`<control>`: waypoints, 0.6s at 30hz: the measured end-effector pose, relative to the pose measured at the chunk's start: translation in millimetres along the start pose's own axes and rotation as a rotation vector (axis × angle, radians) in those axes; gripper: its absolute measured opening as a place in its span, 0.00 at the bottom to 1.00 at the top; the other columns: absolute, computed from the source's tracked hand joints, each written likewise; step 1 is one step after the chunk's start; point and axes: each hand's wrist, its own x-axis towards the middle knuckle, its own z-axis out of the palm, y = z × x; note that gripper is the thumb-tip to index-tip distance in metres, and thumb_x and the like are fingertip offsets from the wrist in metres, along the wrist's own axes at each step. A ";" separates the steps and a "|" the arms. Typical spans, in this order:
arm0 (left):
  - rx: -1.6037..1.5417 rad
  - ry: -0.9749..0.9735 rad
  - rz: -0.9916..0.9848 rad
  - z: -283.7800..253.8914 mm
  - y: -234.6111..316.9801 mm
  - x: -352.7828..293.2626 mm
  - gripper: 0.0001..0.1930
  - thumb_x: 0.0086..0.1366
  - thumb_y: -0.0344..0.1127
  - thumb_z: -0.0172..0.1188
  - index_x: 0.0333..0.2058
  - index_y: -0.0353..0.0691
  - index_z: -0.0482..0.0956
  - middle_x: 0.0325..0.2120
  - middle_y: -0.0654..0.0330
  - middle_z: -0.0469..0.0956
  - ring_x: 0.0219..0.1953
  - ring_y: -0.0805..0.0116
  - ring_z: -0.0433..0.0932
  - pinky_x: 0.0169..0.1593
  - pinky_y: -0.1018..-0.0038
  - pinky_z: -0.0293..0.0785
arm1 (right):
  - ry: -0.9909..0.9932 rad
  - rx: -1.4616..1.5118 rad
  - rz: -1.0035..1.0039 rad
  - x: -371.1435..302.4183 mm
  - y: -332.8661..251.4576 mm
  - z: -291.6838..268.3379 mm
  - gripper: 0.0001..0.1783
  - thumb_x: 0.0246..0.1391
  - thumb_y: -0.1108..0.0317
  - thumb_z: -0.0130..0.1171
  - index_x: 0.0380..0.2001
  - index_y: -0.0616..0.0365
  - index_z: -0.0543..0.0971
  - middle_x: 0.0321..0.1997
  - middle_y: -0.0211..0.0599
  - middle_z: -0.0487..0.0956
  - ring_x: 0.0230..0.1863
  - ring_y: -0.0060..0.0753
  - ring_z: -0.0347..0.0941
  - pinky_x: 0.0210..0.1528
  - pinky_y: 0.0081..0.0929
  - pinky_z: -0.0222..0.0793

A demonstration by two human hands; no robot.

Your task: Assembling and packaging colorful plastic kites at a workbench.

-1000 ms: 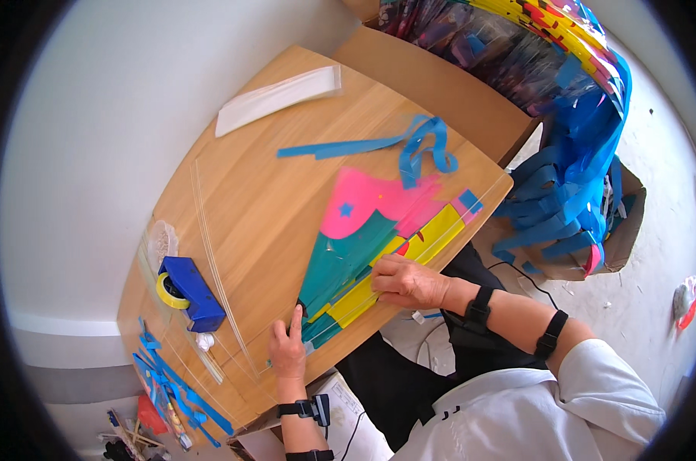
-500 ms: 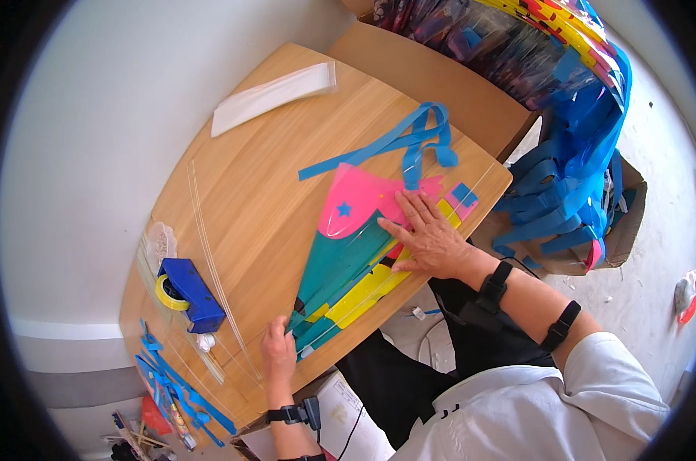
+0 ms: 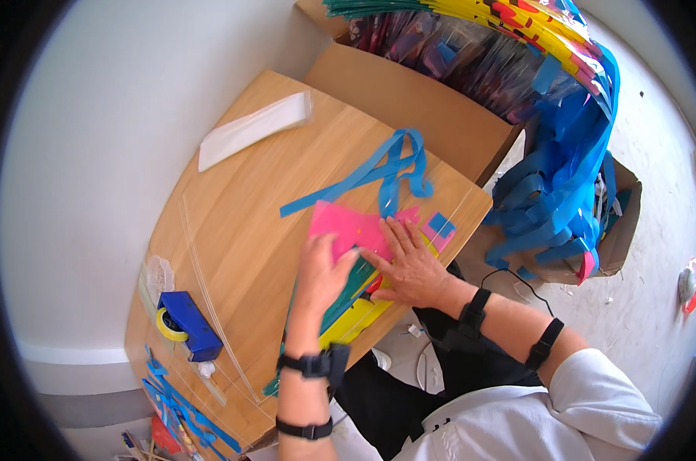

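Note:
A folded kite (image 3: 355, 319) of thin pink, teal and yellow sheet lies along the near right edge of the wooden table. Blue ribbon tails (image 3: 390, 170) trail from its pink end. My right hand (image 3: 411, 267) rests flat on the kite, fingers spread over the pink and yellow parts. Over the pink part is my left hand (image 3: 321, 273), a little blurred, its thumb apart from its fingers; it covers some of the teal sheet, and I cannot tell whether it touches it.
The table (image 3: 248, 200) also bears a white packet (image 3: 254, 131), a blue tape dispenser (image 3: 190, 326), thin clear rods (image 3: 209, 307) and blue strips (image 3: 183, 411). Beyond it stands a cardboard box (image 3: 417, 96) with stacked kites. Blue ribbons (image 3: 543, 200) hang into another carton (image 3: 623, 223) at the right.
My left hand has left the kite's pointed lower end and moved up to the pink part. My right hand stays flat on the kite. The whole view has shifted slightly.

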 end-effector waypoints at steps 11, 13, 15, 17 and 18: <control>0.068 -0.083 -0.144 93.3 38.4 126.1 0.21 0.48 0.35 0.71 0.39 0.29 0.76 0.26 0.50 0.81 0.26 0.50 0.80 0.33 0.60 0.77 | -0.088 -0.058 -0.008 2.7 0.6 -3.4 0.40 0.50 0.45 0.56 0.65 0.51 0.66 0.69 0.68 0.56 0.73 0.65 0.47 0.73 0.59 0.37; -0.536 -0.170 -0.272 89.0 43.3 126.0 0.19 0.50 0.29 0.69 0.41 0.32 0.75 0.29 0.56 0.81 0.26 0.59 0.80 0.32 0.66 0.76 | -0.072 -0.053 -0.001 -0.6 3.9 -1.8 0.42 0.50 0.42 0.58 0.65 0.51 0.66 0.69 0.68 0.56 0.73 0.65 0.47 0.73 0.59 0.37; -0.899 -0.252 -0.275 74.4 45.9 120.0 0.19 0.51 0.26 0.67 0.44 0.35 0.75 0.30 0.61 0.80 0.27 0.66 0.80 0.32 0.71 0.76 | -0.064 -0.045 0.006 -2.8 5.7 -2.5 0.44 0.49 0.39 0.59 0.65 0.51 0.66 0.69 0.68 0.55 0.73 0.65 0.46 0.73 0.59 0.36; -1.010 -0.320 -0.152 43.4 44.1 103.6 0.21 0.53 0.24 0.67 0.47 0.36 0.75 0.31 0.65 0.79 0.29 0.73 0.78 0.34 0.75 0.76 | -0.013 0.044 0.017 -3.0 5.7 0.6 0.45 0.48 0.37 0.60 0.64 0.51 0.67 0.70 0.68 0.55 0.74 0.65 0.46 0.73 0.58 0.36; -0.861 -0.276 -0.051 25.2 37.6 91.5 0.24 0.52 0.26 0.69 0.49 0.36 0.75 0.32 0.65 0.80 0.30 0.74 0.78 0.36 0.75 0.76 | 0.014 0.087 0.016 -2.1 3.8 1.8 0.46 0.47 0.35 0.60 0.64 0.51 0.67 0.70 0.67 0.55 0.74 0.65 0.46 0.74 0.58 0.35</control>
